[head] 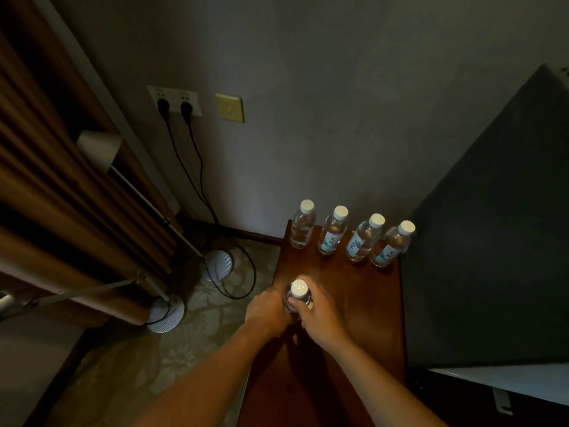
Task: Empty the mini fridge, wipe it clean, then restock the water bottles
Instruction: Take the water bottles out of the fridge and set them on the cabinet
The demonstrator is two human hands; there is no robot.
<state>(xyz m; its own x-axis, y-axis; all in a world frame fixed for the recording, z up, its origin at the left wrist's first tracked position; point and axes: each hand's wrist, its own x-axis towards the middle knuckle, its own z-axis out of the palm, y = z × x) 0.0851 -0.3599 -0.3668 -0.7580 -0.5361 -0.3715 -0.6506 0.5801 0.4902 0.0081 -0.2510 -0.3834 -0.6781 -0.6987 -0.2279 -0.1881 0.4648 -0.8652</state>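
Note:
A clear water bottle [298, 295] with a white cap stands upright near the left edge of a dark wooden table [363, 303]. My left hand [267, 309] wraps its left side and my right hand [318, 318] wraps its right side, so only the cap and neck show. Several more water bottles [332, 231] with white caps and blue labels stand in a row at the table's far edge, apart from my hands. The dark mini fridge [492, 241] rises at the right, its top towards me.
A grey wall is behind the table, with two plugged sockets [175, 101] and a yellow plate. Black cables run down to the patterned carpet [172, 349]. Floor lamps with round white bases [164, 314] and brown curtains [61, 195] fill the left.

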